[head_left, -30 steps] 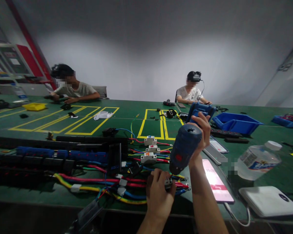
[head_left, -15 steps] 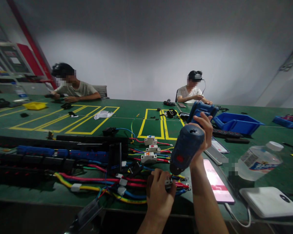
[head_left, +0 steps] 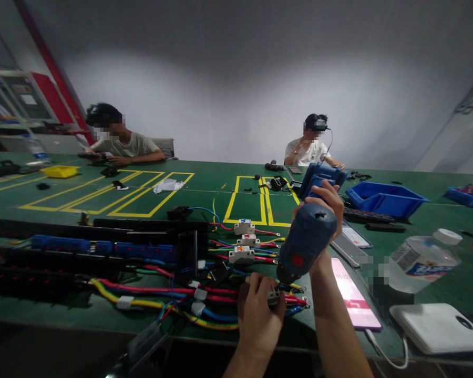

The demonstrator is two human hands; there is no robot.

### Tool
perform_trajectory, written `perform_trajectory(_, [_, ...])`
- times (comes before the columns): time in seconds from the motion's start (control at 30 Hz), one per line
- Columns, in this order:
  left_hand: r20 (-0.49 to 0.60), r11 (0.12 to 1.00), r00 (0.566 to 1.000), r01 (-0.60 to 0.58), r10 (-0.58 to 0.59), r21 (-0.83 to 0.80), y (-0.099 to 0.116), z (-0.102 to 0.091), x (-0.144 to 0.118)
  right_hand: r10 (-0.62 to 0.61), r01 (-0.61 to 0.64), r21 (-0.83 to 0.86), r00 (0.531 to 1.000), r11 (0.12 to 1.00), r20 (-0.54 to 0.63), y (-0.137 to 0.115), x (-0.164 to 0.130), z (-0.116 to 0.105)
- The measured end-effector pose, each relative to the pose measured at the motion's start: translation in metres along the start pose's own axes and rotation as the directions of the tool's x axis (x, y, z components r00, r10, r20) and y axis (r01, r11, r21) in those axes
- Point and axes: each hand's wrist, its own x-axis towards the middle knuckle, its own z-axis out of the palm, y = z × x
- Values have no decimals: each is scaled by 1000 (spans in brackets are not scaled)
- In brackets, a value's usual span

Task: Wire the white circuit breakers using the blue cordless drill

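My right hand [head_left: 326, 206] grips a blue cordless screwdriver [head_left: 305, 239], tilted with its nose pointing down toward a small grey terminal part [head_left: 273, 296]. My left hand [head_left: 257, 315] is closed on that part at the table's front edge. Red, blue and yellow wires [head_left: 173, 294] run from it to the left. Three white circuit breakers [head_left: 242, 241] with wires attached sit just behind my hands.
Black and blue rails [head_left: 82, 247] lie at left on the green table [head_left: 205, 194]. A lit phone [head_left: 352, 294], a white box [head_left: 437, 328] and a lying water bottle [head_left: 421, 260] are at right; a blue bin [head_left: 384, 198] behind. Two people sit at the far side.
The screwdriver and my right hand have shifted slightly right and down toward the part. My left hand has stayed in place.
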Motion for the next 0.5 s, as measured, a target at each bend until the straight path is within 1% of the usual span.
perform_trajectory(0.07, [-4,1000,1000,-15,15,8,-2,1,0,-67,69,34,997,997,-49,2,2,0])
perform_trajectory(0.13, [-2,1000,1000,-24,24,14,-2,0,0,-87,91,49,993,995,-79,1,5,-2])
perform_trajectory(0.37, [13,1000,1000,-6,6,21,6,-8,0,-45,48,30,997,998,-70,-5,12,-11])
perform_trajectory(0.5, [17,1000,1000,-6,5,26,6,-8,-1,-52,57,35,989,998,-138,-8,10,-9])
